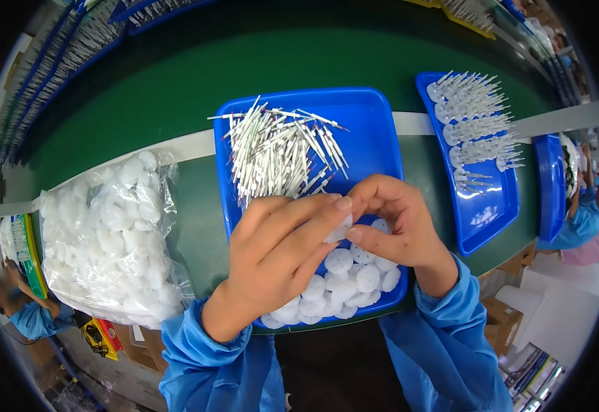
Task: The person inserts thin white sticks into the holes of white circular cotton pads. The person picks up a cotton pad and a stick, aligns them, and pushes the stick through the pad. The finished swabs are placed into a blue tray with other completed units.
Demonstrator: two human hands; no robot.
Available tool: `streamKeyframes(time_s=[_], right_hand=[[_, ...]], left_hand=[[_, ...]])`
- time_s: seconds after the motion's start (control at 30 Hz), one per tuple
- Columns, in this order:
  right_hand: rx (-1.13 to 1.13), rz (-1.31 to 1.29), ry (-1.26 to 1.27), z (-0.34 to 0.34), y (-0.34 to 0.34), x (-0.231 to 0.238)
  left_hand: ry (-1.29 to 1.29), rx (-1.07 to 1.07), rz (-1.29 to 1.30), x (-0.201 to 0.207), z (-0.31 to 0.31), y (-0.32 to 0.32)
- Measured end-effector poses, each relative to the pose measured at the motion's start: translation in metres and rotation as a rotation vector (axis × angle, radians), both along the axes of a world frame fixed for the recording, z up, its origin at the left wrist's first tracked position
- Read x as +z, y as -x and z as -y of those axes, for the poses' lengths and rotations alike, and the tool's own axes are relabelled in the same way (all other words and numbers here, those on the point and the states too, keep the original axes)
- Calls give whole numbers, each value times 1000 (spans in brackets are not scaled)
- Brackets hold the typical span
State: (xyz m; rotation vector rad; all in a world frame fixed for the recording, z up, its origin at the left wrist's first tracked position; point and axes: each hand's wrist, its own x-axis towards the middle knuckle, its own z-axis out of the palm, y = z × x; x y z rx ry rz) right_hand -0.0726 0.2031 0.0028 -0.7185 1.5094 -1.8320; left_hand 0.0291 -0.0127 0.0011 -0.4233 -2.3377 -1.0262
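Observation:
Both hands meet over the front part of a blue tray [368, 141]. My left hand [265, 250] has its fingers closed against a translucent white round plastic piece [339, 231]. From the other side, my right hand [402, 223] pinches the same piece with thumb and fingers. Whether a thin rod is also between the fingers is hidden. Below the hands, many similar white round pieces [344, 287] are heaped at the tray's near end. A loose pile of thin white rods [272, 154] with dark tips lies at its far left.
Left of the tray lies a clear plastic bag [110, 240] full of white round pieces. At the right, another blue tray [481, 220] holds rows of round pieces with thin rods sticking out [471, 130]. More blue trays stand farther out; people in blue sleeves work at both sides.

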Motion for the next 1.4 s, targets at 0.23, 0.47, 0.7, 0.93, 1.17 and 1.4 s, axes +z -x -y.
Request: streamKeyframes(time_s=[0.23, 0.47, 0.7, 0.93, 1.17, 1.4], right_hand=[[31, 78, 73, -2, -2, 0], [22, 116, 58, -2, -4, 1], [6, 27, 43, 1, -6, 3], [-62, -167, -78, 4, -15, 3], [-98, -115, -35, 3, -16, 4], [-124, -159, -227, 0, -13, 11]], left_hand=[[-57, -1, 38, 2, 2, -7], [-85, -23, 32, 2, 3, -7], [-97, 28, 19, 1, 1, -9], [-22, 93, -71, -1, -6, -9], [-53, 77, -54, 1, -7, -8], [-66, 14, 28, 5, -1, -11]])
